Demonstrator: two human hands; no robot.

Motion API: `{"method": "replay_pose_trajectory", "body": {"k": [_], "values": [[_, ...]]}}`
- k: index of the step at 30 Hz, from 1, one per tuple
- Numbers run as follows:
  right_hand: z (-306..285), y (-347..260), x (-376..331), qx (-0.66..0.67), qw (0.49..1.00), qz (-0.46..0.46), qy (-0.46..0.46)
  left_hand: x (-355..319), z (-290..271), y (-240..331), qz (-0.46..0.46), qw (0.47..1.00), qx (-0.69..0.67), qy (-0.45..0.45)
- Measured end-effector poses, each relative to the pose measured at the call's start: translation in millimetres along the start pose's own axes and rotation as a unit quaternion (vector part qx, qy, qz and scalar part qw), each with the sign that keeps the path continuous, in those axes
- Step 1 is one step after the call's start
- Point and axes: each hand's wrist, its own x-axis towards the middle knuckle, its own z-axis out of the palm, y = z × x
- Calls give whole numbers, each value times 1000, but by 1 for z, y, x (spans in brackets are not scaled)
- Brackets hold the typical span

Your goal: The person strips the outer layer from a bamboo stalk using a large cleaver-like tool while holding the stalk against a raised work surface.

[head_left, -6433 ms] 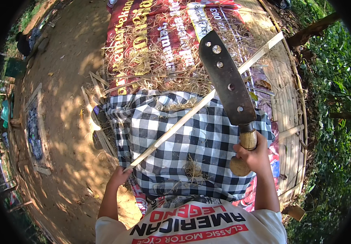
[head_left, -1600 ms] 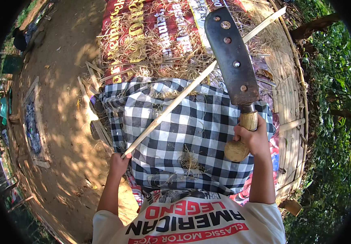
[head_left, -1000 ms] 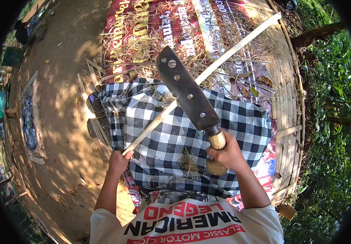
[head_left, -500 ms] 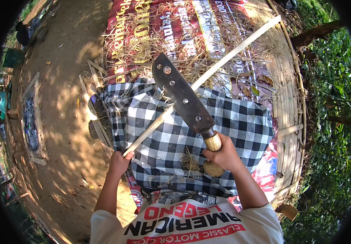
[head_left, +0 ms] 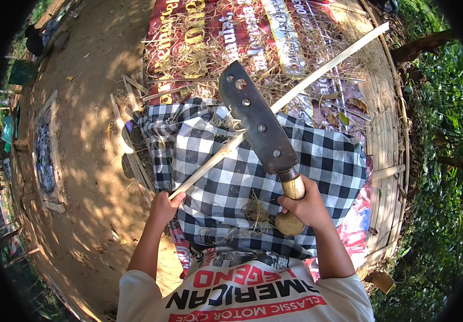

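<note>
Lowered from upper right onto the bamboo strip point(head_left: 317, 72) mid-frame: broad blade point(head_left: 258, 126), right hand point(head_left: 306, 204) fingers clamped on handle, left hand point(head_left: 164, 204) fingers clamped on strip's near end.

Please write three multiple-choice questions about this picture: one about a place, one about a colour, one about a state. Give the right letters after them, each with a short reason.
1. Where does the long bamboo strip lie?
A. across the checked cloth on the lap
B. upright in the soil
C. on the grass at the right

2. What colours has the checked cloth?
A. red and yellow
B. black and white
C. green and blue

3. How is the cleaver held?
A. lying loose on the ground
C. by both hands
B. by its wooden handle in the right hand

Answers: 1 A, the strip crosses the cloth and the left hand holds its near end. 2 B, the squares are black and white. 3 B, the right hand has a closed grip on the handle.
</note>
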Motion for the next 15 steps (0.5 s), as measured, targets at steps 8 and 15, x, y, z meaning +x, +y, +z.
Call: {"method": "replay_pose_trajectory", "body": {"k": [8, 15], "values": [[-17, -10, 2, 63, 995, 30, -72, 0, 4, -2, 23, 998, -48, 16], [-1, 5, 2, 153, 984, 30, -83, -3, 6, -2, 36, 997, 1, 66]]}}
